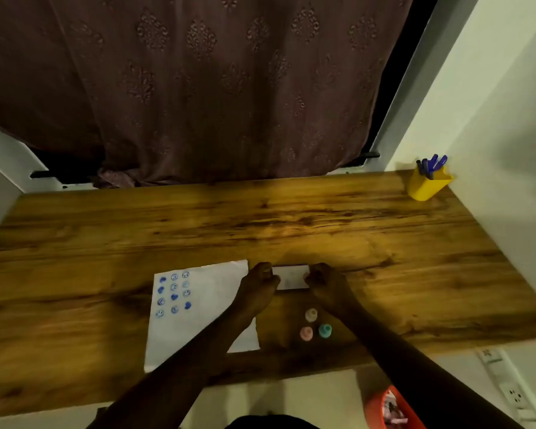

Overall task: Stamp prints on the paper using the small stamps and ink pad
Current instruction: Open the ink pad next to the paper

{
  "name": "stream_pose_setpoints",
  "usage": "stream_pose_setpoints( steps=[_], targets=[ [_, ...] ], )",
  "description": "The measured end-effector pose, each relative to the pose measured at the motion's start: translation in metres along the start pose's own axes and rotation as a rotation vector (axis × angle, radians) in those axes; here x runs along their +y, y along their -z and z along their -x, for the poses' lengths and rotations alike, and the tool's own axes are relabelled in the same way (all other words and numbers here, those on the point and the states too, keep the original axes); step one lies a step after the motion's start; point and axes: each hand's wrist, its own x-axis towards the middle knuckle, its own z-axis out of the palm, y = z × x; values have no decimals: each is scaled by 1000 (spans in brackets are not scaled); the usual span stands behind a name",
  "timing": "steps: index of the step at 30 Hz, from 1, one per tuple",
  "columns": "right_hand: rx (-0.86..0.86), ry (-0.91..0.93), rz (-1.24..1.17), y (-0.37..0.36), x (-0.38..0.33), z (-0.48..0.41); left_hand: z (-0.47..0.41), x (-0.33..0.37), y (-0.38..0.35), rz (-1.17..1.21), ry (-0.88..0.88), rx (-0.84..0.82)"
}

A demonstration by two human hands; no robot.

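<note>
three small stamps (315, 326) stand nearest, untouched. left of them the paper (198, 308) lies on the table (384, 243), blue prints filling its left side. beyond, the left hand (259, 284) and right hand (325, 284) pinch the white ink pad's (291, 276) ends — fingers clamped. best held flat and steady, probably while its lid is worked.

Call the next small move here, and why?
Probably open the white ink pad case. Both the left hand and the right hand grip its ends, and it looks closed. The three small stamps stand untouched nearer the person, and the paper has blue prints only in its left part, so there is room for more.
</note>
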Motion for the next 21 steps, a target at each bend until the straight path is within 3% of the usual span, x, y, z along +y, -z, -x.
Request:
stream_pose_setpoints(
  steps=[11, 21],
  targets=[
    [25, -68, -85, 0, -13, 4, 5, 12, 2, 115, 74, 14],
    [51, 166, -150, -17, -89, 12, 24, 10, 79, 308, -92, 199]
  ],
)
